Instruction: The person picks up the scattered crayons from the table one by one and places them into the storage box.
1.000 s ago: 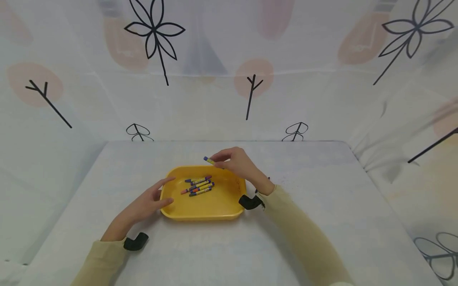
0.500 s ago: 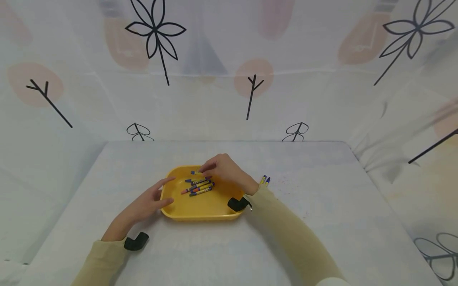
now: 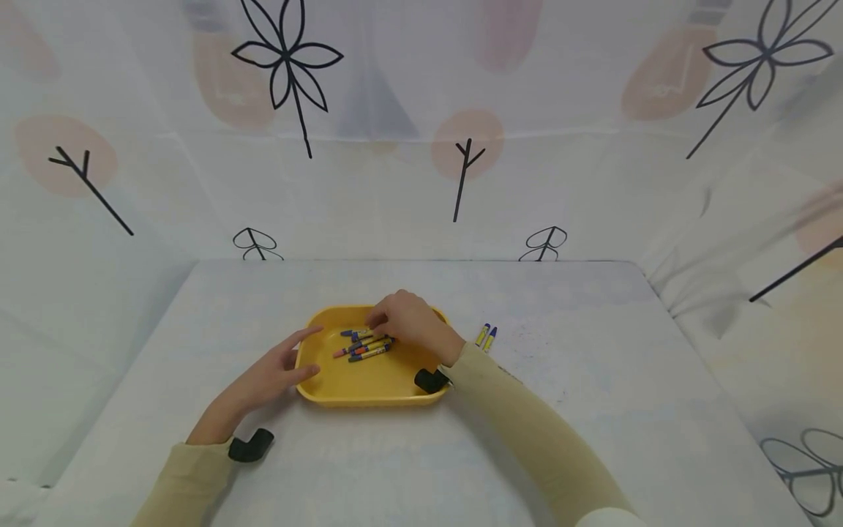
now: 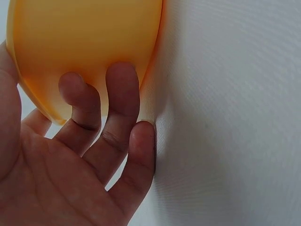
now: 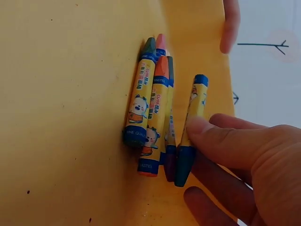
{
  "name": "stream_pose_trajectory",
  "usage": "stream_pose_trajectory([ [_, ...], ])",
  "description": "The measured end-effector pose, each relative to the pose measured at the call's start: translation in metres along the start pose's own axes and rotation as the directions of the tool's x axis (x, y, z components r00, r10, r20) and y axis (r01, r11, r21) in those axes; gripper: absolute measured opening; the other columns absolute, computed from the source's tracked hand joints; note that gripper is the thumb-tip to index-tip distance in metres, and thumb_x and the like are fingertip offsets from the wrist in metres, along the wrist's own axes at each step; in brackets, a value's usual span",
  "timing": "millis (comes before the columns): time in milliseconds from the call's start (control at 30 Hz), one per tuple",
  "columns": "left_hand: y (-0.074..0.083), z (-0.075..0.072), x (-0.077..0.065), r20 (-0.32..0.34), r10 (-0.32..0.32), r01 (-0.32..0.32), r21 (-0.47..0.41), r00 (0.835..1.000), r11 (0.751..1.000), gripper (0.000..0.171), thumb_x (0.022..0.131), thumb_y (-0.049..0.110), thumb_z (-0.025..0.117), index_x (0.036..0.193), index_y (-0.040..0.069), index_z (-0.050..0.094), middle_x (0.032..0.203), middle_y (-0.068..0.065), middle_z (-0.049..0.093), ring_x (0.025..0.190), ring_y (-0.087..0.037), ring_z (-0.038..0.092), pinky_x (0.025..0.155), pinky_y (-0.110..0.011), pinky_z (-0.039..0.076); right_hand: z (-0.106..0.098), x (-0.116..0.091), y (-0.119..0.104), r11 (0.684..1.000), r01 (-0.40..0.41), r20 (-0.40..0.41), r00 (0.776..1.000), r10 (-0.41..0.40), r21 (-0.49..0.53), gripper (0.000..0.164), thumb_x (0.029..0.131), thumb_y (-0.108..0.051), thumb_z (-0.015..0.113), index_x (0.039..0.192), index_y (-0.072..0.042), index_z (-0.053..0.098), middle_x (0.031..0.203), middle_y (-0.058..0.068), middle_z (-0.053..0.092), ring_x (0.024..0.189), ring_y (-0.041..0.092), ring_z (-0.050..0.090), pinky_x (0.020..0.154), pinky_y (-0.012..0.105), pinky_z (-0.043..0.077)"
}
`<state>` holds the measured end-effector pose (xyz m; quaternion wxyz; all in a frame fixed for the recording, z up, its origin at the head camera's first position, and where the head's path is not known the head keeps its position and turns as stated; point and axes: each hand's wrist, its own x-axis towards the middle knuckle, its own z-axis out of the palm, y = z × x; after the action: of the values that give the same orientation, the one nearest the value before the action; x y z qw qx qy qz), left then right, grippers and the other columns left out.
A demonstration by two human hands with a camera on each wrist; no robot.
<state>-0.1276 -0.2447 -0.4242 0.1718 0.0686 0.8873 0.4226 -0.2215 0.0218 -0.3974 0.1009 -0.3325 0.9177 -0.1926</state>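
Observation:
My left hand grips the left side of a yellow tray. In the left wrist view, bent fingers lie against the tray's outer wall. My right hand is inside the tray, and in the right wrist view it pinches a blue-green-tipped oil pastel between thumb and fingers. Beside it lie a dark green oil pastel and an orange oil pastel, with pink and purple ones partly hidden behind. Yellow wrappers with blue bands cover them. The head view shows the pile mostly left of the right hand.
Two blue-tipped oil pastels lie on the white-covered table just right of the tray, close to the right sleeve. Small dark specks mark the cloth there. A patterned curtain rises behind the table's far edge.
My right hand has brought an oil pastel from above the tray's far rim down into the tray, next to the pile. The left hand stays in place on the tray.

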Motion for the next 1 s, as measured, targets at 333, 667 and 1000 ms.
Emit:
stream_pose_trajectory([
  [333, -0.005, 0.0, 0.002, -0.001, 0.002, -0.002, -0.007, 1.0, 1.0, 0.071, 0.096, 0.036, 0.067, 0.156, 0.027, 0.03, 0.145, -0.027, 0.047, 0.125, -0.04, 0.053, 0.102, -0.059, 0.041, 0.0, 0.001, 0.005, 0.994, 0.022, -0.029, 0.999, -0.019, 0.108, 0.018, 0.092, -0.018, 0.073, 0.11, -0.018, 0.078, 0.105, -0.008, 0.074, 0.102, 0.01, 0.064, 0.084, 0.023, 0.051],
  [667, -0.007, 0.002, 0.002, -0.003, -0.002, 0.002, -0.001, 1.0, 1.0, 0.072, 0.095, 0.037, 0.067, 0.156, 0.027, 0.03, 0.146, -0.025, 0.047, 0.125, -0.04, 0.053, 0.101, -0.057, 0.044, -0.029, -0.026, 0.022, 0.92, 0.035, -0.091, 0.996, 0.0, 0.389, 0.022, 0.091, -0.015, 0.074, 0.112, -0.009, 0.077, 0.102, -0.007, 0.074, 0.098, 0.009, 0.067, 0.085, 0.026, 0.054],
  [1000, -0.006, 0.002, 0.003, -0.009, -0.004, 0.004, 0.009, 1.0, 1.0, 0.072, 0.095, 0.036, 0.068, 0.156, 0.028, 0.03, 0.144, -0.025, 0.048, 0.123, -0.039, 0.055, 0.101, -0.057, 0.044, -0.046, -0.089, 0.085, 0.919, -0.021, -0.226, 0.967, 0.118, 0.393, 0.024, 0.091, -0.008, 0.072, 0.115, -0.004, 0.073, 0.111, 0.004, 0.073, 0.102, 0.02, 0.068, 0.088, 0.036, 0.056],
])
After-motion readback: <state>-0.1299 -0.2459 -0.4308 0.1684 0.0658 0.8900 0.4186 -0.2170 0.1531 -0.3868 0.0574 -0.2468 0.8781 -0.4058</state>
